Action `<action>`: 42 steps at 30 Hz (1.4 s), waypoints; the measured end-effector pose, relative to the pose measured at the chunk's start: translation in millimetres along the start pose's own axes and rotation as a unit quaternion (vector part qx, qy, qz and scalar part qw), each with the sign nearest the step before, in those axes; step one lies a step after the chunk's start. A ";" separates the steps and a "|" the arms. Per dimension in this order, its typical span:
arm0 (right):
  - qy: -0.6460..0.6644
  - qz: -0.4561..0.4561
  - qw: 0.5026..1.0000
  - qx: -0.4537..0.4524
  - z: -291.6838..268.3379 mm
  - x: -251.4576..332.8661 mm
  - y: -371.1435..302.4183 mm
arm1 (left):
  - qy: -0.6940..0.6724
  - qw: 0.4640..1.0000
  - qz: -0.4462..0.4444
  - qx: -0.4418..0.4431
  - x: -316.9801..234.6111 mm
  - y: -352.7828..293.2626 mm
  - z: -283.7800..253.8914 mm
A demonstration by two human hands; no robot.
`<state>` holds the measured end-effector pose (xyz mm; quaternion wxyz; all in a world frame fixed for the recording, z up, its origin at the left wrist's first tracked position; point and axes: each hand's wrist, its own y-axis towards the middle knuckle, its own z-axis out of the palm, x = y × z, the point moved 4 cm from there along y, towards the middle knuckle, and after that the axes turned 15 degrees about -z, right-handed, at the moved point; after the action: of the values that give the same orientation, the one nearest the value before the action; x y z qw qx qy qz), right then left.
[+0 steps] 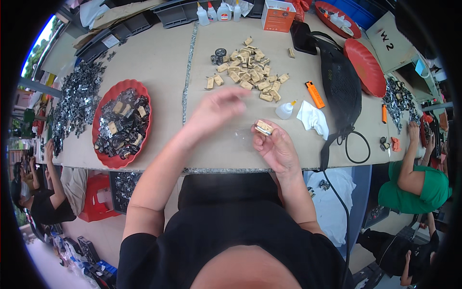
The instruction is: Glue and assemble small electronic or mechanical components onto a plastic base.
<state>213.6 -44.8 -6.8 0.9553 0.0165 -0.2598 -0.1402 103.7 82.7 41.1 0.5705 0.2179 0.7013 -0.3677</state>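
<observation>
My right hand [275,146] pinches a small tan block [263,127] between thumb and fingers, just above the table's near edge. My left hand [216,108] hovers over the table, blurred, fingers spread, with nothing visible in it. Beyond it lies a pile of several similar tan blocks [250,72] with a couple of small dark wheels [217,55] beside them. A small white glue bottle [284,111] stands just right of my hands.
A red tray [107,160] of dark metal parts and tan blocks sits at left, with loose metal parts [77,101] beyond it. An orange lighter [315,94], white cloth [313,119], black mesh bag [341,86] and red plates [365,67] lie right. Other people work at both sides.
</observation>
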 end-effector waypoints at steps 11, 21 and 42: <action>-0.005 0.010 1.000 -0.026 -6.5 -2.2 8.2 | 0.243 0.932 0.011 -0.269 -12.0 117.1 -99.1; -0.035 0.010 0.999 -0.010 -5.3 -5.0 8.8 | 0.001 0.974 -0.081 -0.211 6.9 43.4 -112.3; -0.038 0.003 0.999 -0.021 -11.3 -9.2 6.6 | 0.399 0.876 0.138 -0.234 0.1 40.1 -36.3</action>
<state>213.4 -36.4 -20.5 0.9453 -0.0101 -0.2931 -0.1430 109.5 135.9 33.2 0.3218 0.3007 0.8978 0.0076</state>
